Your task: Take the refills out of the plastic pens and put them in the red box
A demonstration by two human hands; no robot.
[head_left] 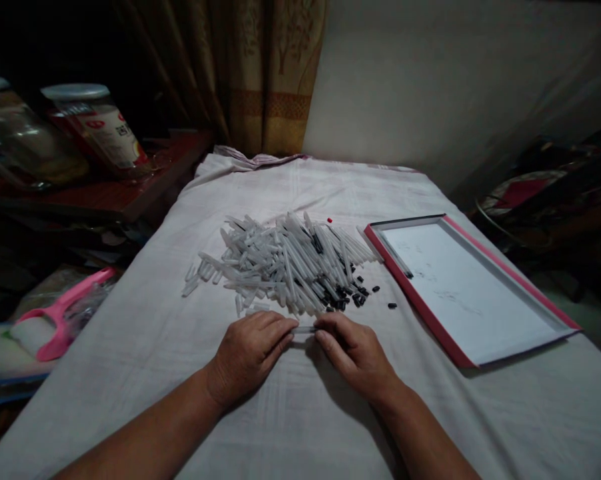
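Between my two hands lies a thin translucent pen barrel (305,329), pinched at both ends. My left hand (254,350) is closed on its left end, and my right hand (353,350) grips the right end with thumb and forefinger. The barrel's ends are hidden by my fingers. Just beyond my hands spreads a heap of translucent white pen parts (280,260), barrels and caps mixed together. Small black plugs (338,297) are scattered at the heap's right front side. One small red piece (329,220) rests behind the heap.
At the right lies a shallow red-edged box lid (430,333) with a white inside and a dark-tipped pen (398,259) along its left wall. A white cloth (180,373) covers the table. Jars (98,127) stand on a side table; a pink-handled item (63,313) sits lower left.
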